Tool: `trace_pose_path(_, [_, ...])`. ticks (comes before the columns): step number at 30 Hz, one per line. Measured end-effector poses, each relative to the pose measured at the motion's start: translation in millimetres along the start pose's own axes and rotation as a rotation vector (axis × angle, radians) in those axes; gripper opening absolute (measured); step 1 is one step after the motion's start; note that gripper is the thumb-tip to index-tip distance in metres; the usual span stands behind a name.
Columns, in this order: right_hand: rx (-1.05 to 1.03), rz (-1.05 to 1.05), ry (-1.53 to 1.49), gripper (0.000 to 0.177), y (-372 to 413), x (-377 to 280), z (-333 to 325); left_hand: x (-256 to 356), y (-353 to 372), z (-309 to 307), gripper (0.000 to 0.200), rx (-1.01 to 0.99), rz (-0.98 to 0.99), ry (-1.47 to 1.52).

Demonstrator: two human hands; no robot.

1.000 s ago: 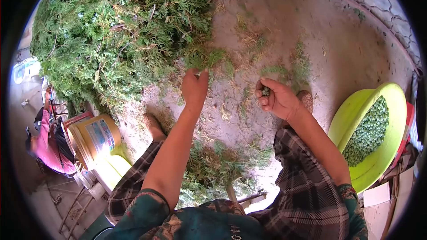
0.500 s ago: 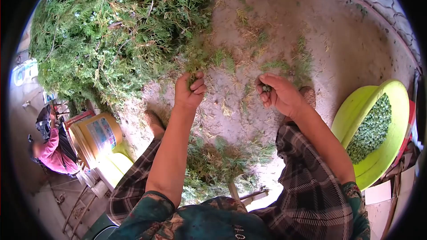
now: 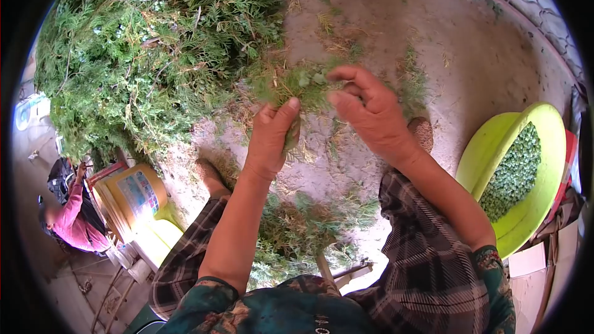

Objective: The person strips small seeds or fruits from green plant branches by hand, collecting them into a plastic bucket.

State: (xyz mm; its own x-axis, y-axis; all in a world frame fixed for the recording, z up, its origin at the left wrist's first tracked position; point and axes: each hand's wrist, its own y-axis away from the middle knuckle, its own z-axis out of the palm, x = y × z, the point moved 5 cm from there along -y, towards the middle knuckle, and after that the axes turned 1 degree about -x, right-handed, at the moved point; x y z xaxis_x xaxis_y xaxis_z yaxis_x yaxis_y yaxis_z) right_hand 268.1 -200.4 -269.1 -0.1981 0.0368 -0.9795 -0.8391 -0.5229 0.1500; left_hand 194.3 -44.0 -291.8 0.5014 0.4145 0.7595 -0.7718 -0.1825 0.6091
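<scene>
Near the middle of the head view my left hand (image 3: pixel 272 135) is closed on a green sprig (image 3: pixel 303 83), whose leafy end spreads above the fingers and is blurred. Just right of the sprig, my right hand (image 3: pixel 371 111) has its thumb and forefinger apart, with the other fingers curled in. Small green berries may be inside those curled fingers, but they are too hidden to make out. A large heap of green branches (image 3: pixel 142 62) lies at the upper left. At the right, a yellow-green tub (image 3: pixel 501 142) holds many small green berries (image 3: pixel 513 173).
Loose sprigs (image 3: pixel 303 222) lie on the floor between my legs. A yellow bucket (image 3: pixel 139 195) stands at the left, with a person in pink (image 3: pixel 80 222) beyond it. Cardboard (image 3: pixel 528 260) is at the lower right.
My right hand has moved up and left towards the sprig, and its thumb and forefinger have parted. My left hand has shifted slightly right and turned, with more of the sprig showing.
</scene>
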Motion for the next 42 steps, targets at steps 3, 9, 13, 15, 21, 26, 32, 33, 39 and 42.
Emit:
trace_pose_path(3, [-0.075, 0.013, 0.165, 0.045, -5, -10, 5, 4, 9, 13, 0.019, -0.002, 0.088, -0.229])
trace_pose_path(9, [-0.11, 0.135, 0.187, 0.061, -5, 2, 2, 14, 25, 24, 0.022, -0.06, 0.203, -0.395])
trace_pose_path(13, [-0.12, 0.146, 0.207, 0.063, -4, 4, 2, 14, 26, 28, 0.022, -0.089, 0.222, -0.389])
trace_pose_path(15, [-0.049, 0.082, 0.266, 0.06, -5, 10, -2, 13, 28, 32, 0.022, -0.107, 0.161, -0.364])
trace_pose_path(21, [0.041, 0.086, 0.349, 0.05, -6, 18, -13, 8, 31, 51, 0.021, -0.261, 0.294, -0.661])
trace_pose_path(26, [0.031, -0.026, 0.251, 0.052, -3, 16, -14, 4, 29, 47, 0.023, -0.267, 0.1, -0.464])
trace_pose_path(32, [-0.102, 0.095, 0.028, 0.053, 0, 33, -13, 9, 34, 50, 0.023, -0.263, -0.011, -0.28])
trace_pose_path(33, [-0.105, 0.096, 0.006, 0.05, 1, 33, -14, 10, 35, 51, 0.023, -0.249, -0.038, -0.264])
trace_pose_path(39, [-0.084, 0.148, -0.101, 0.037, 9, 30, -16, 9, 38, 39, 0.024, -0.159, -0.13, -0.305])
trace_pose_path(42, [0.055, 0.21, -0.28, 0.027, 14, 45, -49, 2, 39, 28, 0.025, -0.159, -0.266, -0.242])
